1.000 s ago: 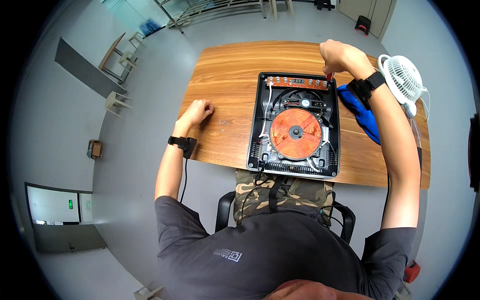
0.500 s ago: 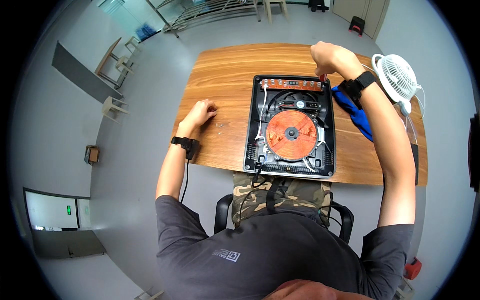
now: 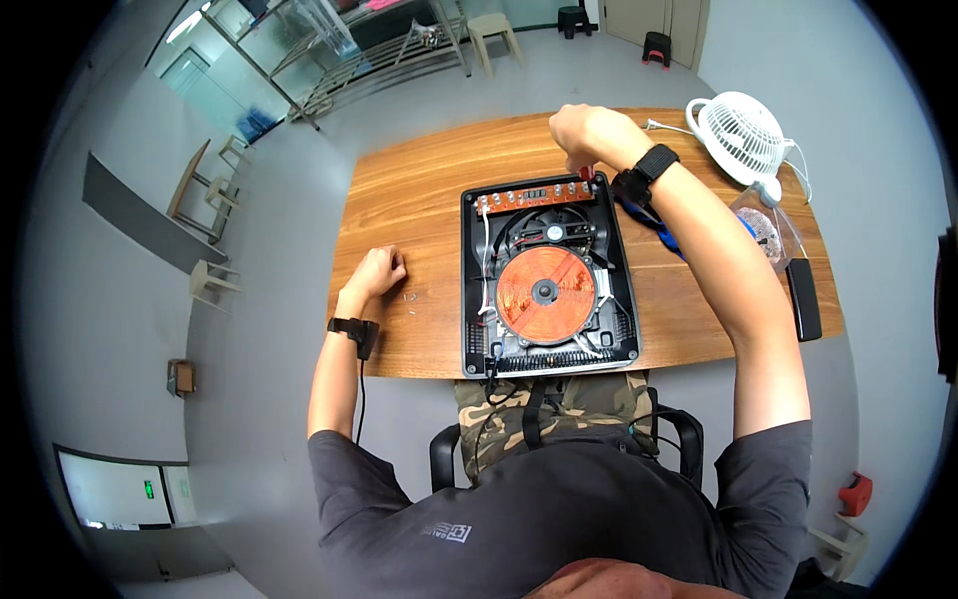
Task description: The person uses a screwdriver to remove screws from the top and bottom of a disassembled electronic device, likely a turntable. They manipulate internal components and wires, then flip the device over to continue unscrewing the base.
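An opened induction cooker [image 3: 616, 344] lies on the wooden table in front of me, its black shell showing a round copper coil [image 3: 524, 299], a fan [image 3: 555, 233] and an orange circuit board [image 3: 536, 197] along the far edge. My right hand [image 3: 591, 135] is over the far right corner of the shell, fingers closed round a red tool [image 3: 587, 174], mostly hidden by the hand; its kind does not show. My left hand [image 3: 379, 272] rests on the table left of the cooker, fingers curled in with nothing visible in them. Small screw-like bits [image 3: 410, 297] lie beside it.
On the right stand a white fan [image 3: 740, 138], a clear plastic container [image 3: 763, 228] and a black flat box [image 3: 803, 299]. A blue cloth [image 3: 654, 228] lies partly under my right forearm. A dark cable [image 3: 499, 384] hangs at the cooker's near edge.
The whole view has shifted, so the table sits lower and further left in it. My right hand stays at the cooker's far right corner with the red tool; my left hand stays on the table.
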Available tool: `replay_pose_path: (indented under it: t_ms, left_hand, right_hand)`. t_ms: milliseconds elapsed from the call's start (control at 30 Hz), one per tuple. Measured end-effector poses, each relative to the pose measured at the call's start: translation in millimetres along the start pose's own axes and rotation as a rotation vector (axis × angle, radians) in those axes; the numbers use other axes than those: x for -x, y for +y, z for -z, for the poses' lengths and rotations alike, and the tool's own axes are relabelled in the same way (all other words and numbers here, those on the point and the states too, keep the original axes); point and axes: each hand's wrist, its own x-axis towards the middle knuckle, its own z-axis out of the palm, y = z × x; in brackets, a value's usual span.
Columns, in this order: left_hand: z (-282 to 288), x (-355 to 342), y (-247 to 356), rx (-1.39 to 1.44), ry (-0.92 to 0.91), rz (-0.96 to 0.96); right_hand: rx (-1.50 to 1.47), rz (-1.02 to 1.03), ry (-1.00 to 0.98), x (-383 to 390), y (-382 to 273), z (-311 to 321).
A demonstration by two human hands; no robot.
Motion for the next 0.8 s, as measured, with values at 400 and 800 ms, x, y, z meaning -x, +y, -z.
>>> replay_pose_path:
  t_ms: [400, 800]
  left_hand:
    - [43, -60, 135, 0.159, 0.116, -0.368]
    - [30, -97, 228, 0.472, 0.083, -0.363]
  right_hand:
    - [0.017, 0.000, -0.026, 9, 19, 5]
    - [-0.163, 0.241, 0.127, 54, 48, 55]
